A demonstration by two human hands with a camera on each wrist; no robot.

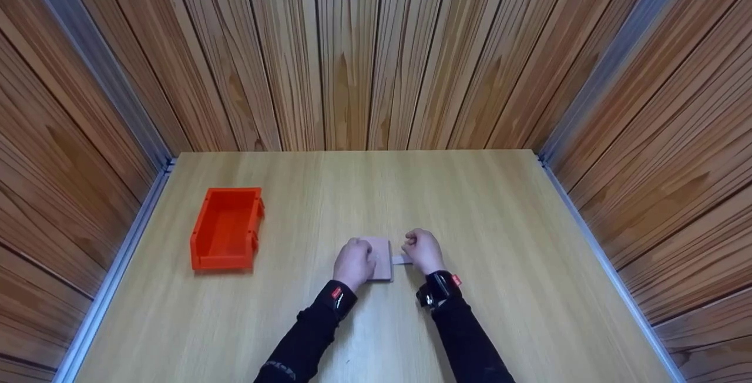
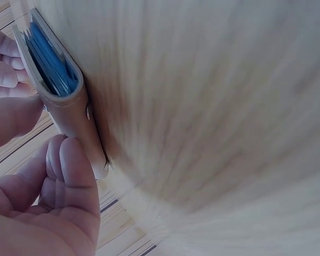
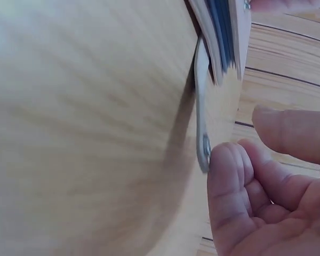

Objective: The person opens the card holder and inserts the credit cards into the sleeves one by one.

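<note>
A small pinkish-beige card wallet (image 1: 382, 259) lies on the table with its snap strap (image 1: 402, 259) sticking out to the right. Blue and pale inner leaves (image 2: 50, 64) show at its end in the left wrist view. My left hand (image 1: 354, 262) holds the wallet by its spine, thumb on the top cover and bent fingers against the spine. At the strap's free end, beside the metal snap (image 3: 206, 145), are the bent fingertips of my right hand (image 1: 424, 251). The right thumb (image 3: 293, 133) stands apart from them, off the strap.
An orange-red open bin (image 1: 228, 230) stands on the left part of the wooden table (image 1: 499, 212). Wood-plank walls (image 1: 346, 54) enclose the back and both sides, with metal rails (image 1: 611, 271) along the table's side edges.
</note>
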